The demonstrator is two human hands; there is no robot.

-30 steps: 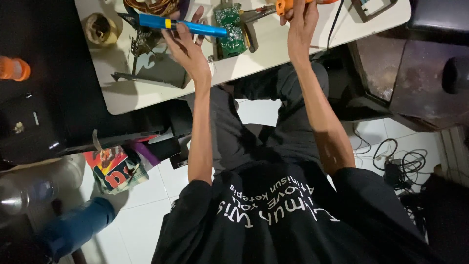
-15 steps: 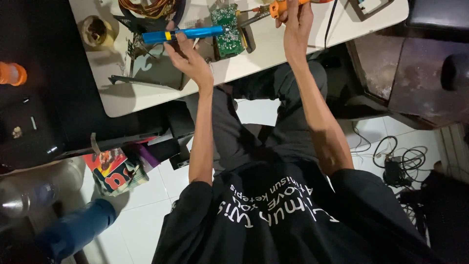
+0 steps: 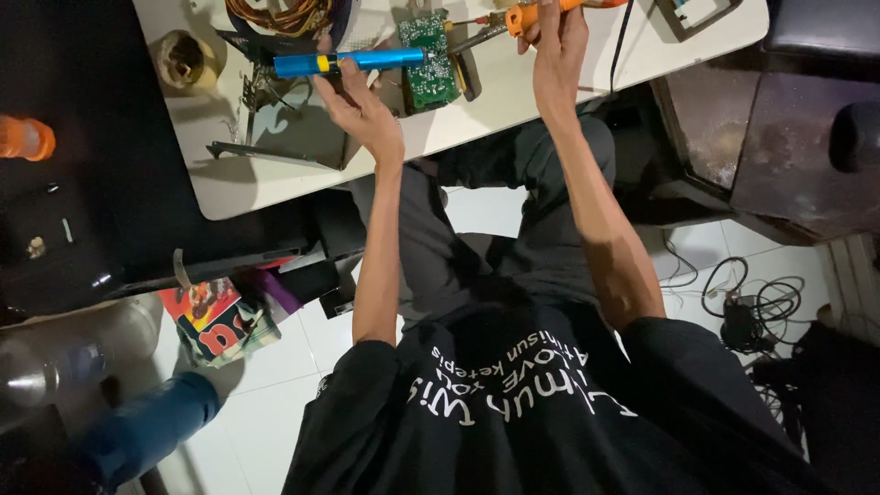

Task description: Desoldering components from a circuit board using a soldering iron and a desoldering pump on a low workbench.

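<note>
Left hand [image 3: 359, 103] is gripping blue tube tool [image 3: 348, 62], tip meeting green circuit board [image 3: 429, 57] on bench [image 3: 275, 179]; right hand [image 3: 555, 50] is clasping orange-handled iron [image 3: 527, 16], angling toward the board, probably for solder work.

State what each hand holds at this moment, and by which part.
The left hand grips a blue tube-shaped tool around its middle, by the yellow band. The right hand grips an orange-handled tool by its handle, over the green circuit board.

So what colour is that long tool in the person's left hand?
The tool in the left hand is bright blue with a yellow band; the head view shows it.
</note>
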